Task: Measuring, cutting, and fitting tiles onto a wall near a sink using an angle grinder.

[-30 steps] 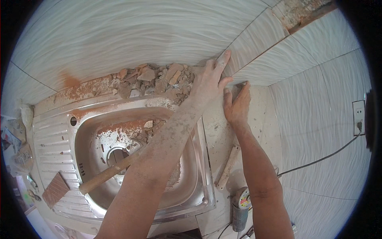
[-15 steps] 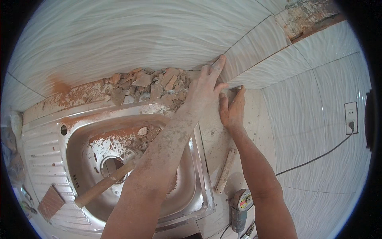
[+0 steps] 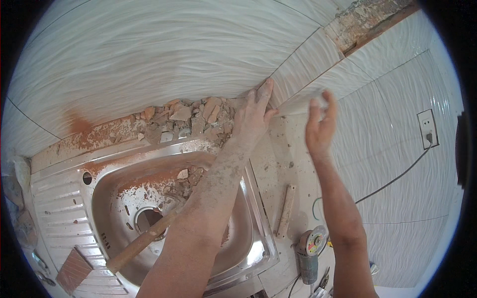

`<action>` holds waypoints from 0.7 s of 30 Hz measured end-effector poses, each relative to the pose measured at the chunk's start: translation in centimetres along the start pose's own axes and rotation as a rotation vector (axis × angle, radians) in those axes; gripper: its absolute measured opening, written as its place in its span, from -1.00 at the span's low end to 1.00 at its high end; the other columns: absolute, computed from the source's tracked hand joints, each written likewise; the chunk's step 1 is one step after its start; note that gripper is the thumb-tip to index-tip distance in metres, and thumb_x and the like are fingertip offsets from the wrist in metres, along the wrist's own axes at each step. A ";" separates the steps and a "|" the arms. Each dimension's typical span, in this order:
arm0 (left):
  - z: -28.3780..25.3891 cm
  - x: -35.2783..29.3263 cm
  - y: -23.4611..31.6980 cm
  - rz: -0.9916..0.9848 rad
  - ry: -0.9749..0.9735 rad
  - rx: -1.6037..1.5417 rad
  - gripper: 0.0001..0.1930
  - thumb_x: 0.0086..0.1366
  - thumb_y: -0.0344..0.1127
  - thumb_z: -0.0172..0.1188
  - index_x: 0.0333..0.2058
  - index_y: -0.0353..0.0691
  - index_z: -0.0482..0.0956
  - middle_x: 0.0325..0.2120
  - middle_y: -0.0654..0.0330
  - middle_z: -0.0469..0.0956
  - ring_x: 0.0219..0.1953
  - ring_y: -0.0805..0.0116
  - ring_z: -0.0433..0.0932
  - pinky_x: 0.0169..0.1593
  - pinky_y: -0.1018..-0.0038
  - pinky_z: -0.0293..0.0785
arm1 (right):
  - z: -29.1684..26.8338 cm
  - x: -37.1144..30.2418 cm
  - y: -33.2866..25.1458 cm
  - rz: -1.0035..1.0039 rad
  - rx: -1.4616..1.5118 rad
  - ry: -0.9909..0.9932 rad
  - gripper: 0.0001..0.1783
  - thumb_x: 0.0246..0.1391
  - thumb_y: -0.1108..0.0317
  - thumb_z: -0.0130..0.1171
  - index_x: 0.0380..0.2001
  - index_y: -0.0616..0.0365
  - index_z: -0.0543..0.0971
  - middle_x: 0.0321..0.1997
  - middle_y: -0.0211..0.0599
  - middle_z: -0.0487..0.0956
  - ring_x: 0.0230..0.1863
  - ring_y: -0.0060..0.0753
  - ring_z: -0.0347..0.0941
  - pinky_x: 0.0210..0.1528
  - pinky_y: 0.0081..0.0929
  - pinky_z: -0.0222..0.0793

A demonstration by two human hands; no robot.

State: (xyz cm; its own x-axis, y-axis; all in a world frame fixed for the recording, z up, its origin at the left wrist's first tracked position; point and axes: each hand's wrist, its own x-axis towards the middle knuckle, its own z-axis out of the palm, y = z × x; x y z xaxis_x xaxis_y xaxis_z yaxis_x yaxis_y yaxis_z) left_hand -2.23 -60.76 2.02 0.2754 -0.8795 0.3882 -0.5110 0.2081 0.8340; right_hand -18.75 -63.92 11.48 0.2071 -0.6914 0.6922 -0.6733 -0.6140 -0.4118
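My left hand (image 3: 252, 118), coated in dust, reaches across the sink and presses its outstretched fingers against the lower end of a narrow wavy white tile strip (image 3: 305, 64) in the wall corner. My right hand (image 3: 320, 124) is raised in front of the right-hand tiled wall, a little blurred, fingers apart and nothing in it. Beside my left wrist lies a heap of broken tile and mortar rubble (image 3: 198, 116) along the back ledge. Under my left forearm a wooden-handled hammer (image 3: 144, 242) lies across the steel sink (image 3: 253, 218); its head is mostly hidden.
An angle grinder (image 3: 308, 256) stands on the counter at the lower right, below a dusty bar (image 3: 285, 211). A cord (image 3: 392, 181) runs from the wall socket (image 3: 428, 128). On the drainboard sits a brown tile piece (image 3: 74, 269). Bare masonry (image 3: 365, 22) shows at upper right.
My right hand has come away from the corner, moving right and up, its fingers now off the tile. My left hand stays at the strip's lower end. The view has shifted slightly.
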 end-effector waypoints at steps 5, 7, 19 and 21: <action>-0.6 -0.3 -0.6 0.005 0.026 0.075 -0.11 0.42 0.01 0.26 0.57 0.24 -0.07 0.13 -0.29 0.42 0.02 -0.34 0.60 0.00 -0.04 0.64 | -3.6 7.9 -7.2 -0.664 -0.414 0.224 -0.44 0.21 0.21 0.38 0.23 0.16 0.54 0.25 -0.06 0.47 0.38 0.10 0.29 0.41 0.00 0.21; -0.2 -0.3 -0.6 0.025 0.027 0.066 -0.11 0.43 0.01 0.25 0.58 0.23 -0.08 0.07 -0.25 0.43 -0.03 -0.31 0.61 -0.03 -0.02 0.65 | -3.6 9.4 -7.1 -0.776 -0.540 0.247 -0.46 0.19 0.22 0.39 0.21 0.08 0.57 0.29 -0.12 0.43 0.41 0.09 0.24 0.42 0.00 0.19; -0.9 -0.2 -0.4 -0.009 -0.031 0.015 -0.09 0.41 -0.05 0.29 0.58 0.20 -0.07 -0.04 -0.17 0.43 -0.08 -0.23 0.62 -0.03 -0.01 0.64 | -3.8 11.5 -3.2 -0.877 -0.496 0.162 -0.53 0.24 0.26 0.36 0.21 -0.06 0.62 0.43 -0.16 0.24 0.49 0.17 0.09 0.50 0.07 0.11; -1.4 -0.3 -0.6 -0.006 -0.032 -0.031 -0.08 0.40 -0.08 0.31 0.58 0.22 -0.08 -0.02 -0.18 0.43 -0.06 -0.25 0.61 0.02 -0.02 0.62 | -4.3 11.4 -3.3 -0.864 -0.512 0.081 -0.52 0.23 0.33 0.34 0.23 -0.06 0.62 0.44 -0.17 0.24 0.48 0.16 0.09 0.51 0.06 0.10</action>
State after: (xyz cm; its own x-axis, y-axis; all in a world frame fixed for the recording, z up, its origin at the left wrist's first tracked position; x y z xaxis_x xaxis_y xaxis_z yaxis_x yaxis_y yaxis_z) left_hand -0.90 -60.06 1.97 0.2522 -0.8940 0.3704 -0.4835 0.2152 0.8485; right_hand -17.18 -68.11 23.27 0.7324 -0.0465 0.6793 -0.5428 -0.6421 0.5413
